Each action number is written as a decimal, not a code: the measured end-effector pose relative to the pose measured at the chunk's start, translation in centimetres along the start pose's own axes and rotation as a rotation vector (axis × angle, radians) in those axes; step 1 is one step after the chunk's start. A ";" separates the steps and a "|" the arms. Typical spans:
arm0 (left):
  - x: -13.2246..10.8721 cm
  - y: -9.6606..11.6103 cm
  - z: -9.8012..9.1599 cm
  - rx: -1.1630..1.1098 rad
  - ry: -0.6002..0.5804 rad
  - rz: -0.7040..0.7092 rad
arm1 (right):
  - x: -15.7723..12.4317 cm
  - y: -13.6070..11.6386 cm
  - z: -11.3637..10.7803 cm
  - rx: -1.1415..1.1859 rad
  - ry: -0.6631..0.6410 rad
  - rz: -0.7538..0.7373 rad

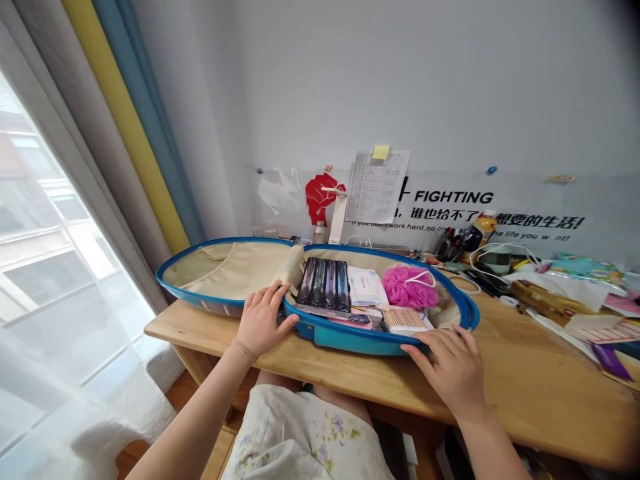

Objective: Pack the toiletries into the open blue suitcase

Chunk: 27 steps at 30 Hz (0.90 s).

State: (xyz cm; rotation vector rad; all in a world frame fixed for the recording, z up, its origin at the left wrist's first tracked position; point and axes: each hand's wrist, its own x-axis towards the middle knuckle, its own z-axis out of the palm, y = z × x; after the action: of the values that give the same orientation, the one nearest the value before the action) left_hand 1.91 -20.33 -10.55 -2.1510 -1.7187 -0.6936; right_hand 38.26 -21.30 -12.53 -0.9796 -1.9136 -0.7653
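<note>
A small blue suitcase lies open on a wooden desk, its beige-lined lid spread to the left. The packed half holds a pack of dark toothbrushes, a white tissue pack, a pink bath sponge and a box of cotton swabs. My left hand rests at the hinge between the two halves, fingers bent over the rim. My right hand lies flat on the desk against the front right rim, fingers spread.
The right side of the desk is cluttered with cables, a bottle, bags and papers. A paper sheet and lettering are on the wall behind. A curtain and a window are at the left.
</note>
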 end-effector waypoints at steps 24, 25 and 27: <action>0.1 9.4 0.6 -0.239 -0.003 0.190 | -0.9 11.2 -6.8 -0.060 -0.247 0.517; -0.4 7.5 0.6 -0.205 0.026 0.152 | 0.3 10.8 -6.3 -0.021 -0.333 0.526; -1.6 3.6 0.9 -0.140 0.088 0.082 | 2.6 10.1 -5.1 0.012 -0.537 0.531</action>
State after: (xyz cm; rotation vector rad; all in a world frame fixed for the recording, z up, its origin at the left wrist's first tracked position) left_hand 5.32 -22.08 -11.94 -2.2326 -1.5705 -0.8963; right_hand 47.96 -19.31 -6.46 -1.7205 -1.9374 -0.1847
